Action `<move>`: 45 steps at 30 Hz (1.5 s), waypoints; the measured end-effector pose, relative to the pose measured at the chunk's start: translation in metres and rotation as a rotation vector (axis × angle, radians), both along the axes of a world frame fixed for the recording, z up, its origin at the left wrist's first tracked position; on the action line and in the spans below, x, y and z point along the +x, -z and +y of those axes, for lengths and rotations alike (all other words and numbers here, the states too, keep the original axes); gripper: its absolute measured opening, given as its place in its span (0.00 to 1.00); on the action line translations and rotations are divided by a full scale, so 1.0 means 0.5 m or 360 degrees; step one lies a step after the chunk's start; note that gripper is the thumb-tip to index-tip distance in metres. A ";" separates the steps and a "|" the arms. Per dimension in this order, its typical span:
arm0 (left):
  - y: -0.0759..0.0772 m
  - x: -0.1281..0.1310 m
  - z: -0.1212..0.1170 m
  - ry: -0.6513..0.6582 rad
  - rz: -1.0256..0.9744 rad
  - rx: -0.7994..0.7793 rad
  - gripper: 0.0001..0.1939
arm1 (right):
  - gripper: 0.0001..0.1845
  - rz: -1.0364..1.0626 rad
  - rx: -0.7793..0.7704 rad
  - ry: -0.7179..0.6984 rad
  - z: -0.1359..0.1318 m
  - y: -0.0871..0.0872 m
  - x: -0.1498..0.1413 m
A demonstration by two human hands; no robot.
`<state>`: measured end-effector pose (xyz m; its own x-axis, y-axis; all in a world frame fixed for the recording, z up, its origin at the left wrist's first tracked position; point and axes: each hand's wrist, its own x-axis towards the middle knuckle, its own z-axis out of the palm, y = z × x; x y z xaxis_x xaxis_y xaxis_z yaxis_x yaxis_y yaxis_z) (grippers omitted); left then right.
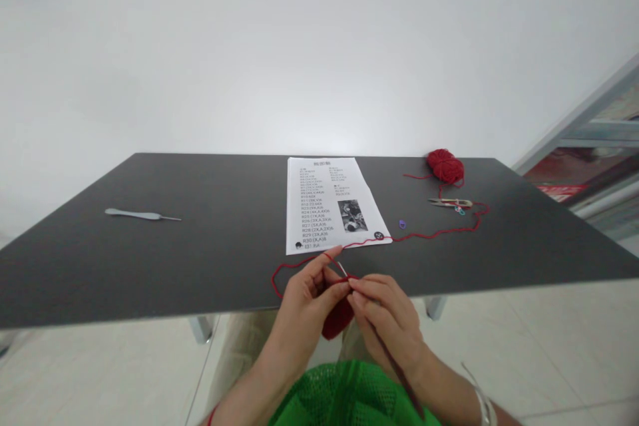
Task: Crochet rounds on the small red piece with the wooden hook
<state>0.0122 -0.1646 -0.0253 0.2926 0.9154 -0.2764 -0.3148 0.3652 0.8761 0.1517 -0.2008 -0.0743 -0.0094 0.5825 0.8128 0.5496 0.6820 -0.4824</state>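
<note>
l hand (310, 303) pinches red crochet piece (338, 321) w/ yarn over index, prob for tension; r hand (387, 313) grips hook (389, 353) closed, near worktop (224, 259) edge, prob for control.

the yarn ball (445, 167) is deep red, the surface (224, 213) plain dark grey, the stitch marker (402, 223) purple, the mesh garment (319, 396) bright green.

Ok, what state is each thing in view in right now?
Red work: held, partly hidden
Hook: held, tip out
Left hand: closed on red work
Right hand: closed on hook
Yarn ball: wound, strand trailing
Snips: lying, blades seemingly apart
Sheet: flat, print up
Grey tool: lying unheld
Purple marker: lying loose, clasp unclear
</note>
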 end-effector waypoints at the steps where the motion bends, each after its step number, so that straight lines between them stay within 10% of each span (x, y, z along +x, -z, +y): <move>1: -0.002 -0.001 -0.002 -0.0012 0.0048 0.0049 0.25 | 0.14 0.0236 -0.0114 -0.0026 -0.001 -0.003 -0.008; 7: -0.016 -0.015 0.001 -0.0027 0.0315 0.0271 0.25 | 0.06 0.1345 -0.0706 -0.0364 0.004 -0.033 -0.006; 16: -0.025 -0.025 0.000 0.0059 0.0627 0.0562 0.06 | 0.13 0.0250 -0.0337 -0.0311 -0.023 -0.085 0.028; 27: -0.026 -0.020 0.004 0.0129 0.0329 0.0344 0.25 | 0.06 0.1461 -0.0993 -0.0713 0.008 -0.071 0.018; 36: 0.000 0.001 0.004 0.0118 -0.0267 -0.0142 0.25 | 0.14 -0.0281 0.0267 -0.0018 0.000 -0.009 0.013; 45: -0.007 -0.033 0.031 0.0279 -0.0347 -0.0223 0.23 | 0.10 0.0828 -0.0418 -0.0536 0.011 -0.039 0.025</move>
<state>-0.0042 -0.1490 -0.0219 0.5091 0.8031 -0.3097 -0.4113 0.5431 0.7321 0.1642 -0.1954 -0.0549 0.1294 0.7954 0.5921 -0.0215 0.5992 -0.8003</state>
